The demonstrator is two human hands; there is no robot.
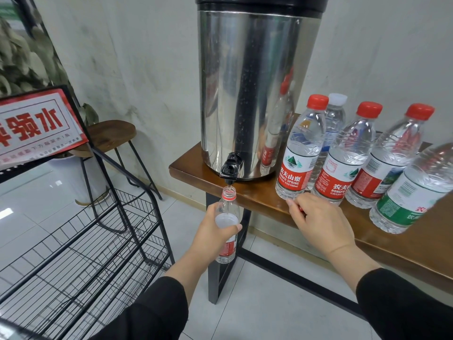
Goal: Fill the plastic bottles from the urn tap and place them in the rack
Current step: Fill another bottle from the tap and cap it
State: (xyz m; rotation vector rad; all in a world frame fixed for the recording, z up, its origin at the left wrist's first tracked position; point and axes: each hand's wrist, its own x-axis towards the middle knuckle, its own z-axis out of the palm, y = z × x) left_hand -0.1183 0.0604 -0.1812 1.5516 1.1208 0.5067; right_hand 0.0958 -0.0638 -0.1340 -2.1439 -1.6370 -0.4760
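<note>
Our left hand (215, 228) holds an uncapped Nongfu Spring bottle (226, 227) in a clenched grip, mouth right under the black tap (229, 169) to catch water. Our right hand (316, 217) rests curled on the tabletop (264, 195); whether it grips a cap we cannot tell. Beyond stand capped bottles (301, 153) beside the steel urn (252, 89), while the wire rack (81, 241) waits at left.

**Black sleeves, bare hands**

Two forearms in view, each in a long black sleeve (157, 312) of plain, matte cloth. Cuffs loose, ending partway up the forearm, wrists uncovered. No gloves on left hand (215, 231) or right hand (318, 222). No watch, ring or bracelet visible. Short, unpainted nails. No logos or markings on sleeves.
</note>
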